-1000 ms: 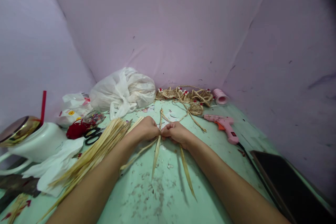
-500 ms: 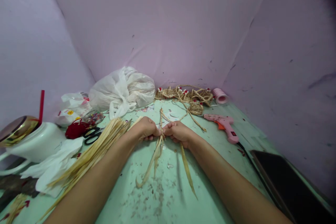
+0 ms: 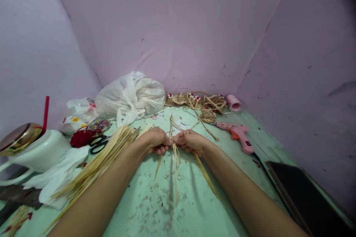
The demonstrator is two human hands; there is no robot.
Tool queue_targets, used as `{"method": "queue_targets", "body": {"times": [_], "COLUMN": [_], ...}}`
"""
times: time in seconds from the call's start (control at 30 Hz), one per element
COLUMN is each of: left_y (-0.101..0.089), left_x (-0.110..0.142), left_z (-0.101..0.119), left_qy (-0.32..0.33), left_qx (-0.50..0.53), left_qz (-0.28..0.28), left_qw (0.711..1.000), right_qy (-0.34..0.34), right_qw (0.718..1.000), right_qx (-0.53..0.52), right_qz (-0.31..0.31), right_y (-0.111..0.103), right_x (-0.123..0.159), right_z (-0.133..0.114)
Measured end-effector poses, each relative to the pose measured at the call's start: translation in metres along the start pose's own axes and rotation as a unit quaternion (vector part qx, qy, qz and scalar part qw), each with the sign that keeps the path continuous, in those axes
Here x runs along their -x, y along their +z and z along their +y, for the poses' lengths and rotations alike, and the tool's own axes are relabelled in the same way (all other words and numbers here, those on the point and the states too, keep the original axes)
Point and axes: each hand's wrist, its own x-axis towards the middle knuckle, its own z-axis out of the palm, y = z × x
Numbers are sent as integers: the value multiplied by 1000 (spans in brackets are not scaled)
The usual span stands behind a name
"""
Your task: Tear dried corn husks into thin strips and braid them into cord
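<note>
My left hand point(image 3: 158, 140) and my right hand point(image 3: 189, 141) meet fingertip to fingertip over the table, both closed in a pinch. Between them is a thin braid of dried plant strips point(image 3: 171, 124), its finished part running away from me. Loose strips point(image 3: 175, 170) hang toward me below the pinch. One strip end pokes out under my left fingers, and a longer one trails from under my right hand. Left of my left forearm lies a bundle of dry strips point(image 3: 111, 155). The exact crossing of strips is hidden by my fingertips.
At the back sit a white plastic bag point(image 3: 130, 98), woven pieces with red and white beads point(image 3: 180, 99) and a pink spool point(image 3: 234, 103). On the right are a pink glue gun point(image 3: 239, 133) and a dark flat object point(image 3: 303, 192). Black-handled scissors point(image 3: 98, 144) and a white pitcher point(image 3: 50, 148) stand left.
The loose strips have swung: a curled one that hung left now hangs nearly straight, and a short end shows under my left hand. The right strip's tip has shifted right.
</note>
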Motion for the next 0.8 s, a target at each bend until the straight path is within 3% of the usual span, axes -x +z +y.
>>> {"method": "queue_targets", "body": {"times": [0.2, 0.5, 0.8], "left_y": [-6, -8, 4], "left_x": [3, 0, -2], "left_z": [-2, -4, -1], "left_qy": [0, 26, 13], "left_qx": [-52, 21, 12], "left_qz": [2, -50, 59], "left_qw": [999, 998, 998], "right_qy": [8, -37, -28], "right_qw": [998, 987, 991], "right_qx": [41, 138, 102], "right_qz": [53, 75, 76], "right_y": [3, -3, 0], "right_x": [-1, -4, -3], "right_z": [0, 3, 2]}}
